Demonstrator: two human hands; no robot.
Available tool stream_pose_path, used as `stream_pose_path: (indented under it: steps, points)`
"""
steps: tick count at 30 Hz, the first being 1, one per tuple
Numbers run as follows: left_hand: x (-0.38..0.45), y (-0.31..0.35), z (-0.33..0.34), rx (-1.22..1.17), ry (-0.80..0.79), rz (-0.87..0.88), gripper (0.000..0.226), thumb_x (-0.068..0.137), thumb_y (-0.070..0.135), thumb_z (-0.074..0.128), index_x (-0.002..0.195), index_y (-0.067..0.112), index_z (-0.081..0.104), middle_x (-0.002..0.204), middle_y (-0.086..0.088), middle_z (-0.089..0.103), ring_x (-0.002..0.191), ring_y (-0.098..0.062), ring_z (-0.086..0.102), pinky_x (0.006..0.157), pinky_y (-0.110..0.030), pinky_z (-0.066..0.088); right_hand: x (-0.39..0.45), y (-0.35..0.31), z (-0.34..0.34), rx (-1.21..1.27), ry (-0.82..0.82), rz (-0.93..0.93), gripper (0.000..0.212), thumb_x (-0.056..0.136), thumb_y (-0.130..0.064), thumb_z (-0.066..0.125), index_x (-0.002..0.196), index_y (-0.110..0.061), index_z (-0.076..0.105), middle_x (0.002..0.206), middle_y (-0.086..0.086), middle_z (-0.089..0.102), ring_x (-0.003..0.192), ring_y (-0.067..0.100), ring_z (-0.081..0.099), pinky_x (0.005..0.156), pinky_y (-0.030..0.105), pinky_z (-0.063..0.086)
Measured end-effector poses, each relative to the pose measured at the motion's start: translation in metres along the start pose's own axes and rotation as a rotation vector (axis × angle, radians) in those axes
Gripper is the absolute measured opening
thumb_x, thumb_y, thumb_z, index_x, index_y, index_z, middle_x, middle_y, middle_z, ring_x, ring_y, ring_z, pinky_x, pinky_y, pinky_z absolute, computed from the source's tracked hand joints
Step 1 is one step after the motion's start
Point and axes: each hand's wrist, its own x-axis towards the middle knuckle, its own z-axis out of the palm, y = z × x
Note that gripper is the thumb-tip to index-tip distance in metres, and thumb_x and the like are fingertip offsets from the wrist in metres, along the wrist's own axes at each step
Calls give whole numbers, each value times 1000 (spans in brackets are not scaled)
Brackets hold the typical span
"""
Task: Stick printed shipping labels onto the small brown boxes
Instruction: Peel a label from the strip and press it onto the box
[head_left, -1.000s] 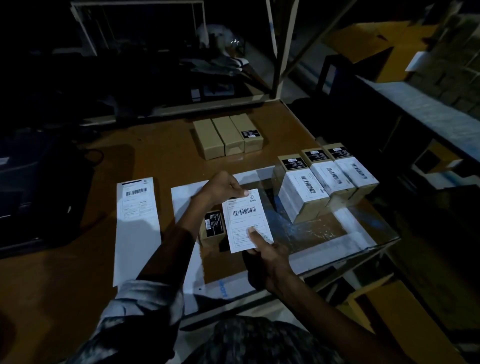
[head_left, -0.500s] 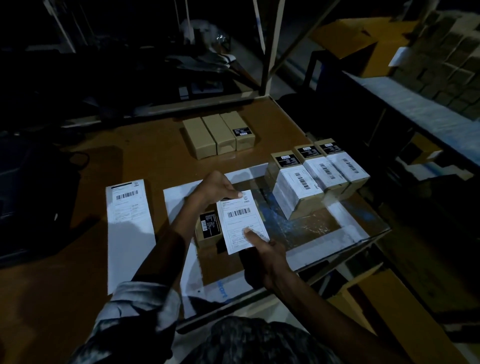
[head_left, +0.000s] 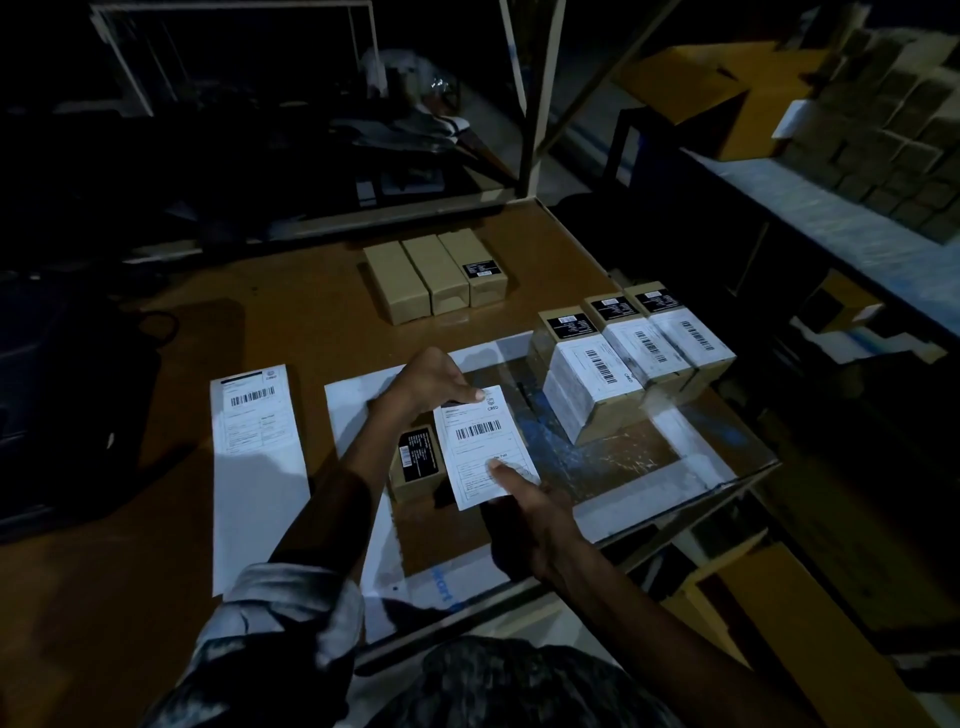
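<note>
In the head view, the left hand (head_left: 434, 379) pinches the top edge of the shipping label (head_left: 483, 446), and the right hand (head_left: 530, 512) pinches its bottom edge. The label lies over a small brown box (head_left: 415, 465) on the table (head_left: 291, 322).

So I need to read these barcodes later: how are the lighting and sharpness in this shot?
Head view: dim overall, a pool of light on the table centre; the held label and the labelled boxes are bright, barcodes visible but fine print soft; background shelves nearly black; wide-angle bending at the edges.
</note>
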Motion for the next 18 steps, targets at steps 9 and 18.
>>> stream_pose_path:
  steps: [9,18]
  points:
    - [2,-4,3,-18,-1,1,22,74,19,87,78,0,79,78,-13,75,76,-23,69,68,-30,48,5,3,-4,-9,18,-38,32,88,-3,72,119,3,65,112,20,73,111,36,68,96,44,54]
    - [2,-7,5,-6,-9,13,25,73,20,88,80,-1,78,81,-15,76,81,-25,70,71,-32,48,7,8,-2,26,22,-112,28,90,1,69,116,9,64,114,23,72,97,34,71,83,40,59]
